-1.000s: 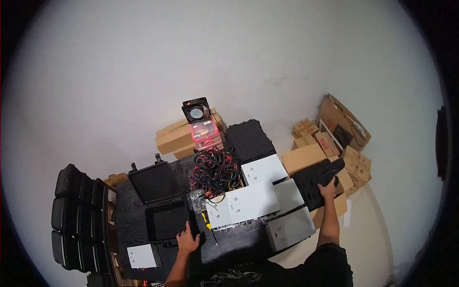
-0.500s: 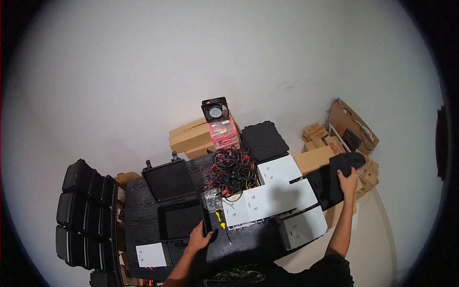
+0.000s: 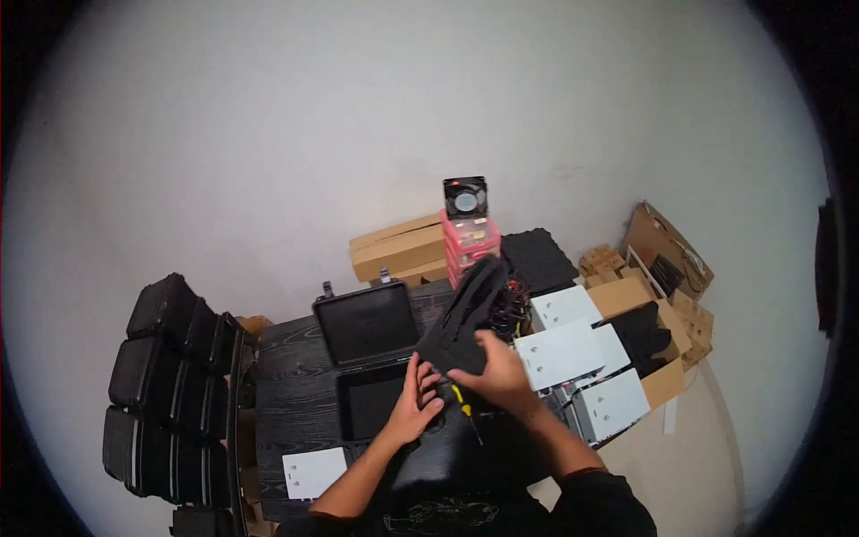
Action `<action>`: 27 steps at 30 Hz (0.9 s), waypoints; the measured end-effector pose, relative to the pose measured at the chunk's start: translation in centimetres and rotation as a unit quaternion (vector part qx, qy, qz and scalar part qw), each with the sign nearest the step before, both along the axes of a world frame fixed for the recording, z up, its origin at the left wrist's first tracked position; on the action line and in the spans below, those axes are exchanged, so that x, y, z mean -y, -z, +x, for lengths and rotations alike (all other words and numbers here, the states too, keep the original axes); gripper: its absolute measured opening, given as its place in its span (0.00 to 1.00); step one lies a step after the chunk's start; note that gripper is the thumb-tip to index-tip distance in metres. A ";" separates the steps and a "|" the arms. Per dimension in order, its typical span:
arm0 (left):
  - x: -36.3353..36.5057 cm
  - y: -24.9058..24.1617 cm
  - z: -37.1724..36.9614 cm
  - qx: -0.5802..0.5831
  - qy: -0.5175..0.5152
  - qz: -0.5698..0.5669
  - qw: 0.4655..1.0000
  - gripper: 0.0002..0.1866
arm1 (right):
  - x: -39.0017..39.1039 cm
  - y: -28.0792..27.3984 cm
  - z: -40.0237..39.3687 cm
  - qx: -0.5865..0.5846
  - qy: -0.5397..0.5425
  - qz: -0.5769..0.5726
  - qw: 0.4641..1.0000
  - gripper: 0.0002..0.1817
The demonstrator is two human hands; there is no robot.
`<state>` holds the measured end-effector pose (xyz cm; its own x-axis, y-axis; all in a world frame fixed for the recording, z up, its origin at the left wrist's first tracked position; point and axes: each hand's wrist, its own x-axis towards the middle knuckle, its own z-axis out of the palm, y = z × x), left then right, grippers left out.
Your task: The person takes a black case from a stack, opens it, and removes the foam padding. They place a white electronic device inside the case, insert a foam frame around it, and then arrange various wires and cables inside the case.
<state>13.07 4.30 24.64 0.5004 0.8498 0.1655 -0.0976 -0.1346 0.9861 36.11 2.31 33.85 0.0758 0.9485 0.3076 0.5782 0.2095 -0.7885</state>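
Observation:
A black foam piece (image 3: pixel 465 313) with cut-outs is raised over the table, tilted. My right hand (image 3: pixel 503 371) grips its lower right side, thumb and fingers closed on it. My left hand (image 3: pixel 415 404) is at its lower left corner, fingers spread and partly curled near the edge. Left of the hands lies an open black hard case, its lid (image 3: pixel 367 324) tilted back and its base (image 3: pixel 358 407) lined with dark material. A yellow-handled screwdriver (image 3: pixel 465 410) lies just below the foam.
White panelled boxes (image 3: pixel 564 353) stand on the right, beside tangled cables (image 3: pixel 514 309). An open carton (image 3: pixel 669 380) with black foam is farther right. A fan (image 3: pixel 465 199) tops red-pink drawers (image 3: pixel 471 234). Black cases (image 3: pixel 161 380) are stacked at left; a white box (image 3: pixel 313 473) is at front left.
My right hand has brought the foam piece from the carton at right to the middle. My left hand has left the case's edge and come to the foam. The view has shifted.

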 end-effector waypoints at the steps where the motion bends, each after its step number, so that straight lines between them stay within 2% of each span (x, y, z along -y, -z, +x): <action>1: 0.0 0.1 -0.9 0.032 -0.012 -0.022 0.999 0.57 | -0.2 0.2 -2.5 0.021 -0.011 -0.013 1.000 0.43; 2: -0.5 1.2 -2.0 -0.006 -0.055 -0.021 0.998 0.58 | -0.5 1.4 -4.6 0.030 -0.027 0.013 0.999 0.42; 5: -0.3 0.9 -4.6 0.099 -0.137 -0.099 0.981 0.57 | -1.3 4.1 -9.4 0.001 -0.107 0.018 0.994 0.40; 9: 0.7 -0.8 -7.9 0.142 -0.189 -0.134 0.962 0.54 | -0.9 4.7 -12.3 -0.030 -0.184 0.034 0.982 0.38; 10: 0.5 -0.2 -8.6 0.126 -0.218 -0.120 0.960 0.51 | -0.7 4.5 -12.6 -0.052 -0.175 -0.022 0.983 0.38; 13: -0.7 0.9 -11.5 0.137 -0.239 -0.091 0.957 0.48 | -1.3 6.4 -12.5 -0.099 -0.106 -0.061 0.988 0.37; 14: -0.9 0.7 -12.0 0.143 -0.262 -0.088 0.950 0.44 | -2.0 7.7 -11.8 -0.063 -0.078 -0.034 0.994 0.41; 15: -2.2 2.5 -12.9 0.159 -0.284 -0.054 0.944 0.41 | -2.6 8.5 -11.2 -0.092 -0.061 -0.029 0.993 0.43; 17: -2.0 0.6 -14.8 0.157 -0.273 -0.121 0.942 0.39 | -3.8 9.6 -9.7 -0.151 -0.025 -0.017 0.988 0.47; 18: -2.4 0.4 -15.5 0.152 -0.290 -0.113 0.938 0.39 | -4.7 10.6 -8.8 -0.187 -0.031 -0.013 0.982 0.51; 19: -3.0 0.8 -16.5 0.133 -0.310 -0.106 0.936 0.37 | -5.5 11.2 -8.3 -0.165 -0.017 -0.005 0.986 0.51; 21: -4.5 1.6 -18.0 0.174 -0.303 -0.068 0.935 0.36 | -6.7 11.6 -7.4 -0.120 0.013 0.007 0.993 0.52; 22: -4.4 1.2 -18.6 0.144 -0.302 -0.073 0.940 0.34 | -6.5 10.8 -7.6 -0.211 -0.018 -0.057 0.976 0.53; 25: -4.9 0.3 -19.5 0.142 -0.269 -0.135 0.943 0.33 | -7.9 12.8 -8.0 -0.270 -0.105 -0.027 0.957 0.52; 26: -4.7 -0.1 -19.7 0.084 -0.282 -0.154 0.943 0.33 | -8.0 13.4 -7.7 -0.289 -0.112 -0.082 0.947 0.51; 27: -4.7 0.2 -19.9 0.071 -0.280 -0.165 0.943 0.33 | -8.1 13.8 -7.7 -0.302 -0.116 -0.086 0.942 0.52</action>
